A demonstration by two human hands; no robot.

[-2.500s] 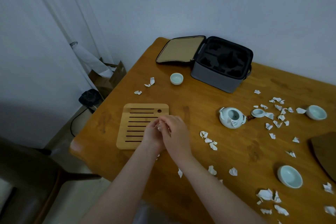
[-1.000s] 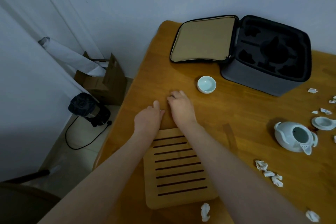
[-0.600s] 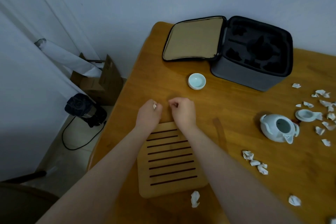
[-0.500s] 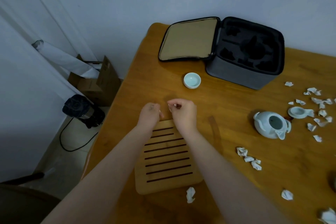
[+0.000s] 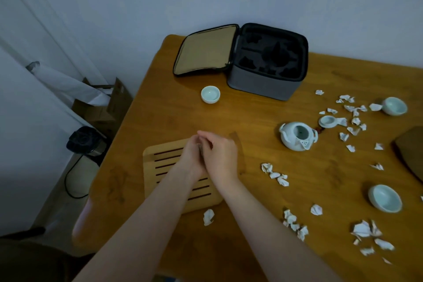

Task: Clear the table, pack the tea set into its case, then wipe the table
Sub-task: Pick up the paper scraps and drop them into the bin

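My left hand (image 5: 191,157) and my right hand (image 5: 221,155) are pressed together over the slatted bamboo tray (image 5: 163,162), fingers closed; what they hold is hidden between them. The grey tea-set case (image 5: 263,84) stands open at the far side of the table, its black foam slots bare and its lid (image 5: 203,52) lying flat to the left. One pale cup (image 5: 210,94) sits in front of the case. The lidless teapot (image 5: 297,136) and its lid (image 5: 327,121) are to the right. White paper scraps (image 5: 275,174) litter the table.
Two more cups (image 5: 394,106) (image 5: 384,198) stand at the right among many scraps (image 5: 353,110). A single scrap (image 5: 208,216) lies just below the tray. A dark brown object (image 5: 409,153) lies at the right edge. Beyond the wooden table's (image 5: 160,117) left edge, a cardboard box (image 5: 103,107) and a black device (image 5: 84,141) sit on the floor.
My hands reached past the tray toward the scraps near the cup, closed on them, then drew back and came together over the tray. The scraps by the cup are gone.
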